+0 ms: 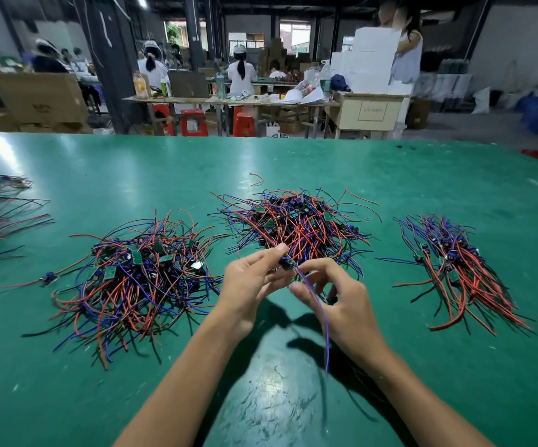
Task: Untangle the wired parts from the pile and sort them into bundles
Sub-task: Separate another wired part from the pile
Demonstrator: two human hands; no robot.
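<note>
- The left hand [251, 287] pinches one small part [287, 262] between thumb and forefinger, lifted just off the near edge of the middle pile [296, 221], likely so its leads hang free of the tangle.
- A blue wire [321, 317] runs down from that part past the right hand [335, 295] and dangles toward the table [68, 398].
- The right hand has its fingers curled close around the wire just below the part. Whether it truly grips the wire or only brushes it, I cannot tell; it looks placed to draw the lead straight.
- The middle pile is a knot of red, blue and black wires with little boards in it, right behind the hands, so reaching in is short work.
- A second loose pile [132, 279] lies to the left, just as tangled, apparently waiting its turn.
- On the right lies a bundle [454, 269] with wires combed roughly one way; I judge that is where sorted parts go, within easy reach of the right hand.
- More bundles [0, 217] sit at the far left edge, blurred.
- Much remains: two full piles against a few bundles.
</note>
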